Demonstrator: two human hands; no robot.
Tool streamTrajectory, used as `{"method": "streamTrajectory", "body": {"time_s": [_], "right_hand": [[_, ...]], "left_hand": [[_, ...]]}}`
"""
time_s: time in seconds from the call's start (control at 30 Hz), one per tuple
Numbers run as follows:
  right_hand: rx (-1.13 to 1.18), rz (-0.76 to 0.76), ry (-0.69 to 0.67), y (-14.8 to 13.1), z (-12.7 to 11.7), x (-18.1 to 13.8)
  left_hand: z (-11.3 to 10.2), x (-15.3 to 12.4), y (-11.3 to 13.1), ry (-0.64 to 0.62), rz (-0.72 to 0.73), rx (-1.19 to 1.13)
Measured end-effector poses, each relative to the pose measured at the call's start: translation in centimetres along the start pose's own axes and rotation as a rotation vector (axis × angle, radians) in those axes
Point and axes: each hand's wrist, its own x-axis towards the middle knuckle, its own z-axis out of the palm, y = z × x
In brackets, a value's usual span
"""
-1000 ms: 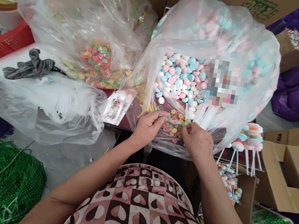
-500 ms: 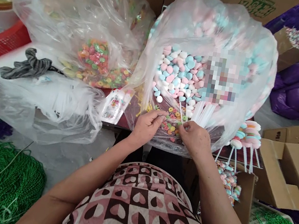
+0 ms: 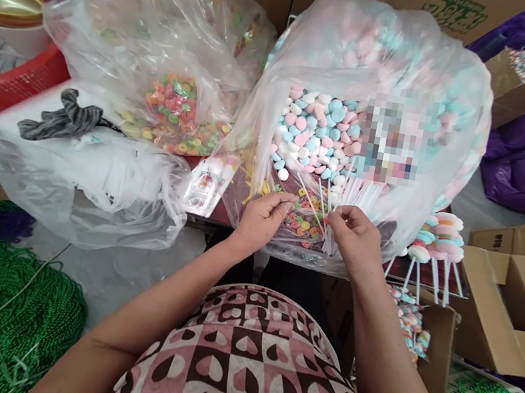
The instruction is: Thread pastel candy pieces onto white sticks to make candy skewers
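Note:
My left hand (image 3: pixel 264 222) is closed in a pinch above the gummy rings (image 3: pixel 307 221); whatever its fingertips hold is too small to make out. At the right, my right hand (image 3: pixel 356 239) has thumb and forefinger closed at the loose white sticks (image 3: pixel 328 243), seemingly around one of them. More white sticks (image 3: pixel 359 194) stand in a bundle just behind that hand. Beyond both hands, pink, blue and white marshmallows (image 3: pixel 322 129) fill the opening of a large clear bag (image 3: pixel 419 55). Finished marshmallow skewers (image 3: pixel 443 238) lie to the right, sticks toward me.
At left are a bag of ring gummies (image 3: pixel 172 99), a printed packet (image 3: pixel 210 184), a white plastic bag (image 3: pixel 91 187) with a dark striped cloth (image 3: pixel 65 118), and a red basket (image 3: pixel 23 83). An open carton (image 3: pixel 488 324) stands right. Green cord (image 3: pixel 3 286) is piled at lower left.
My right hand has shifted slightly right, farther from my left hand. Loose sticks now show beneath its fingertips. The whole view has swung a little, moving the surroundings slightly right.

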Motion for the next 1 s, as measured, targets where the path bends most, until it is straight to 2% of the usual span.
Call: {"method": "streamTrajectory", "body": {"time_s": [0.17,0.33,0.47,0.53,0.67,0.73,0.9,1.0], "right_hand": [[0.171,-0.061,0.098,0.2,0.3,-0.6],[0.063,-0.106,-0.065,-0.3,1.2,-1.4],[-0.05,-0.31,-0.142,-1.2,1.9,-1.9],[-0.089,-0.363,-0.144,-1.3,2.1,-1.8],[-0.046,-0.283,-0.135,-1.3,2.0,-1.4],[0.003,-0.228,-0.111,-1.4,1.9,-1.4],[0.061,-0.25,-0.054,-1.4,1.7,-1.8],[0.056,-0.272,-0.049,-1.2,1.8,-2.3]], "left_hand": [[0.1,0.5,0.7,-0.046,0.005,0.049],[1.1,1.0,1.9,-0.094,-0.023,-0.014],[1.6,1.3,1.9,-0.178,-0.101,-0.178],[1.4,1.2,1.6,-0.164,-0.106,-0.155],[0.9,0.8,1.2,-0.109,-0.005,-0.001],[0.7,0.6,1.2,-0.104,0.0,-0.007],[0.4,1.1,2.0,-0.076,-0.142,-0.261],[-0.1,1.7,2.8,-0.011,-0.172,-0.399]]}}
